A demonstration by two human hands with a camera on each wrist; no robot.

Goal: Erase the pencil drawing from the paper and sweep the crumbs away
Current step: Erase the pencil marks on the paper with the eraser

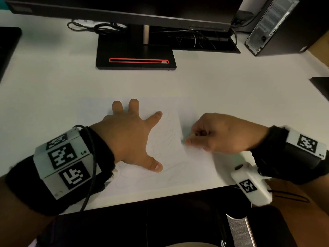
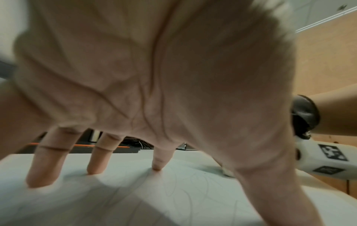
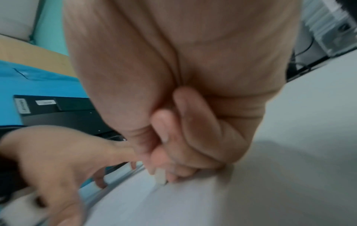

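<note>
A white sheet of paper (image 1: 99, 111) with faint pencil scribbles (image 1: 167, 139) lies on the white desk near its front edge. My left hand (image 1: 130, 134) lies spread flat on the paper, fingers straight, pressing it down; its fingertips (image 2: 156, 167) touch the sheet. My right hand (image 1: 213, 134) is curled, pinching a small white eraser (image 1: 189, 137) whose tip meets the paper at the drawing's right side. In the right wrist view the eraser (image 3: 160, 175) sticks out below the pinching fingers onto the paper (image 3: 193, 206). A few dark crumbs (image 1: 178, 132) lie near the eraser.
A monitor stand (image 1: 136, 56) with a red-edged slot sits behind the paper, under a wide monitor (image 1: 124, 11). A computer tower (image 1: 277, 25) stands at the back right, cables (image 1: 99, 27) at the back. The desk's front edge (image 1: 160, 195) runs just below the paper.
</note>
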